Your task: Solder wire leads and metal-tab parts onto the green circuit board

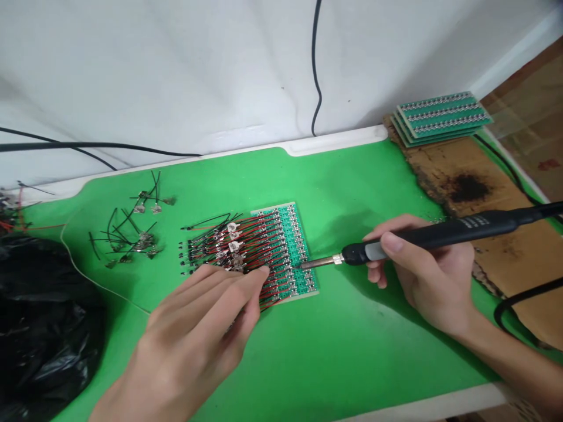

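Note:
A green circuit board panel [295, 246] lies on the green mat [352, 351], with several red and black wires [246, 243] fixed along its left side. My left hand [197, 334] rests on those wires, fingers stretched out and pressing them down beside the board. My right hand [422, 275] grips a black soldering iron [440, 234] like a pen. Its metal tip [316, 263] touches the right part of the board.
Loose wire pieces with small metal parts [132, 234] lie on the mat at the left. A black plastic bag [39, 322] sits at the far left. A stack of green boards [442, 117] rests on scorched brown cardboard [475, 187] at the right. Black cables run along the white wall.

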`<state>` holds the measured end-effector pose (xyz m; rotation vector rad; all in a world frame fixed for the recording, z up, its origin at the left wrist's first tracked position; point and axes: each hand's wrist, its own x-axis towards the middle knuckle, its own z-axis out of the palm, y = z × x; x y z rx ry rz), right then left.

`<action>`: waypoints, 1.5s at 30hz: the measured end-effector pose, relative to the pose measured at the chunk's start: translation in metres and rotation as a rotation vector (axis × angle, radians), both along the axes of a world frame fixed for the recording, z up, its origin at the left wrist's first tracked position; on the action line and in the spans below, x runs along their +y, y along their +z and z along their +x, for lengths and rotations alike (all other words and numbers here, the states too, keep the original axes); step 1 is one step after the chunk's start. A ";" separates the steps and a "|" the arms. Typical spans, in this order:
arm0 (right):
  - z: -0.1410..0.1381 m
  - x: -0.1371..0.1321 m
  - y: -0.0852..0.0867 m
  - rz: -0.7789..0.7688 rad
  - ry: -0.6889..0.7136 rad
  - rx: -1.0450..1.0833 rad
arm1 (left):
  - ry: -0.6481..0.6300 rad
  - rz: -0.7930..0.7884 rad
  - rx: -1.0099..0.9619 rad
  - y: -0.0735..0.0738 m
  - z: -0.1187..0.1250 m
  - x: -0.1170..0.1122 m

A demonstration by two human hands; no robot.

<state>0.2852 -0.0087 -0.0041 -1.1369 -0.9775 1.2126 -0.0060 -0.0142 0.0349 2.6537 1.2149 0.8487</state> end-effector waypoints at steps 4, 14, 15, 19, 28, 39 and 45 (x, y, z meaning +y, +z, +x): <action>0.000 0.001 0.000 -0.009 0.000 0.012 | -0.015 -0.004 0.013 -0.001 -0.002 0.000; -0.001 0.001 0.002 -0.023 0.006 0.016 | -0.016 -0.003 0.030 -0.001 -0.001 -0.001; -0.001 0.001 0.001 -0.023 0.004 0.015 | -0.009 0.003 0.038 0.000 -0.001 -0.002; -0.001 0.001 0.002 -0.034 -0.001 0.011 | 0.001 0.017 0.041 0.002 -0.001 0.000; 0.000 -0.001 0.002 -0.037 -0.006 0.004 | -0.002 0.008 0.020 0.000 -0.001 0.000; 0.000 -0.001 0.003 -0.035 -0.002 0.001 | 0.013 0.005 0.034 -0.003 -0.003 0.001; -0.001 0.001 0.004 -0.030 -0.020 -0.019 | 0.000 0.001 0.039 -0.001 -0.004 -0.001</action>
